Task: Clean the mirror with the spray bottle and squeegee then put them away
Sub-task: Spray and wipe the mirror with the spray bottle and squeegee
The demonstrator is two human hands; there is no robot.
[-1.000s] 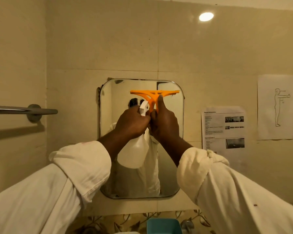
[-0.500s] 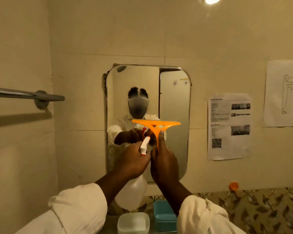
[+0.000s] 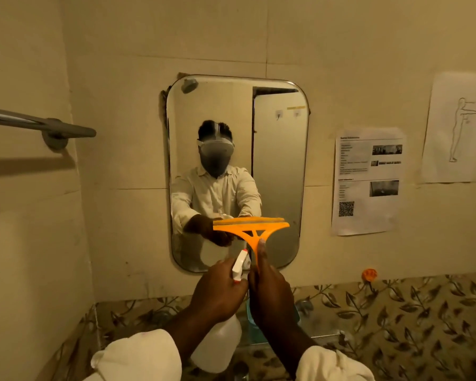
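Note:
A rounded rectangular mirror [image 3: 278, 166] hangs on the tiled wall straight ahead and reflects a person in a white shirt. My right hand [image 3: 271, 295] grips the handle of an orange squeegee [image 3: 249, 226], whose blade lies level in front of the mirror's lower part. Whether the blade touches the glass I cannot tell. Close beside it on the left, my left hand [image 3: 217, 295] holds a white spray bottle [image 3: 217, 350] by its neck, with the red-tipped nozzle pointing up and the body hanging below.
A metal towel bar [image 3: 39, 123] juts from the left wall. Two paper sheets [image 3: 367, 180] are stuck to the wall right of the mirror. Below runs a leaf-patterned tile band [image 3: 410, 312], with an orange hook [image 3: 369, 274] above it and a glass shelf [image 3: 322, 329] holding a teal box.
Both hands have come down from the mirror's top to its lower part, squeegee and bottle with them. The view has also pulled back, and the reflected person now shows.

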